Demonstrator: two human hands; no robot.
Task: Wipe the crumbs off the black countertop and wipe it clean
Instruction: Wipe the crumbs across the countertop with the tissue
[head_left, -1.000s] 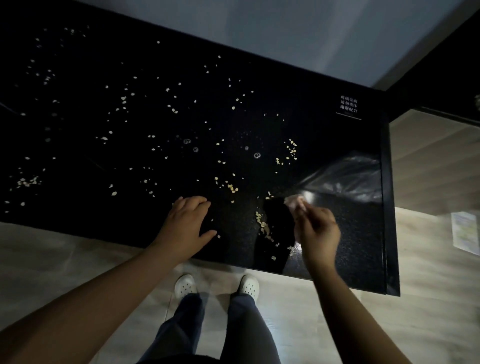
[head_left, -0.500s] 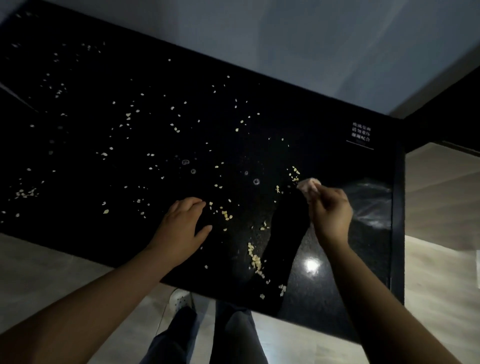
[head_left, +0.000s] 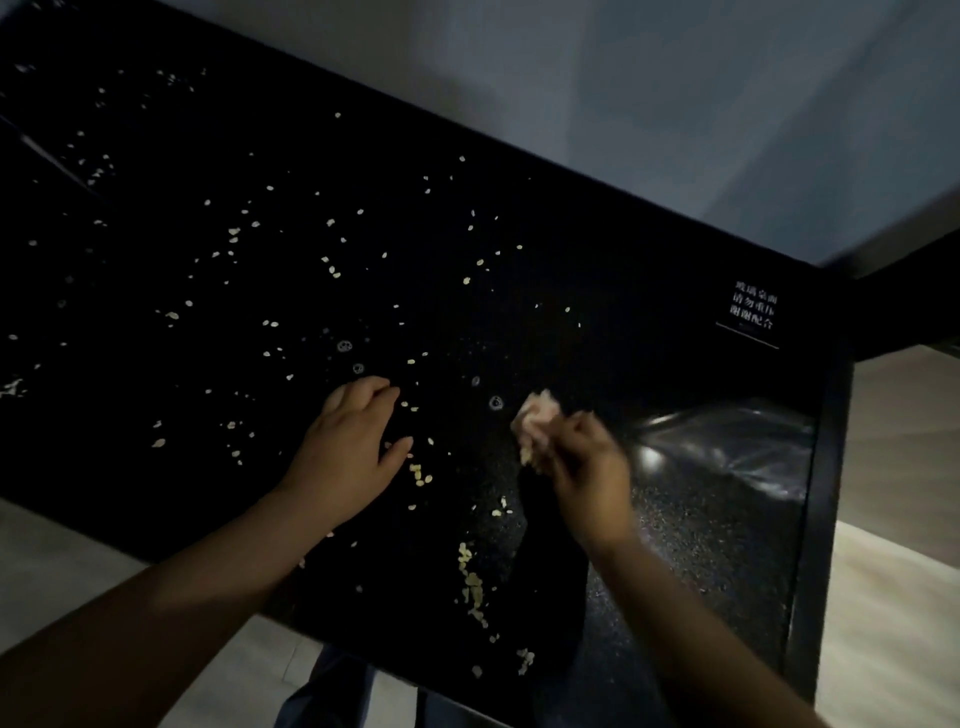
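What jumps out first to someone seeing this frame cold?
Pale crumbs scattered all over the black countertop, thickest in a swept line near the front edge. At centre, the right hand presses a crumpled pinkish cloth on the surface while the left hand rests flat beside it. To the right, a shiny clear plastic sheet lies on the counter below a small white printed label.

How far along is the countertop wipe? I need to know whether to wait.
Early. Done: only the right end of the countertop looks crumb-free. In hand: the right hand presses a pale wad to the surface; the left hand rests flat. Left: crumbs scattered across the middle and left, plus a pile near the front edge.
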